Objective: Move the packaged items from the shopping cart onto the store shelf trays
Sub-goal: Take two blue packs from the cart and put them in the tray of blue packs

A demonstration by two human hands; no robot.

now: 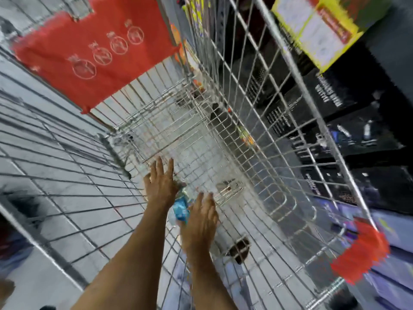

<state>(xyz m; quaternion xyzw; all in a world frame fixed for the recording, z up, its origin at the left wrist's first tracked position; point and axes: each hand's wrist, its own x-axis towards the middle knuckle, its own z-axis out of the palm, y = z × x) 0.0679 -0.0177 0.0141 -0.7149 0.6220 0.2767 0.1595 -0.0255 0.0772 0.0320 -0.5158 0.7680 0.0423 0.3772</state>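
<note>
I look down into a wire shopping cart [234,153]. Both my arms reach to its bottom. A clear package with a blue label [181,209] lies on the cart floor between my hands. My left hand [159,183] is on its left side with fingers stretched flat. My right hand [201,220] is on its right side, fingers extended too. Both palms press or nearly touch the package; the blur hides whether it is gripped. The shelf trays are not clearly in view.
A red child-seat flap [93,52] hangs at the cart's far end. Dark store shelving [357,121] with packaged goods runs along the right, with a yellow box [317,30] on top. A red cart corner piece [362,256] shows at lower right. Grey tiled floor lies to the left.
</note>
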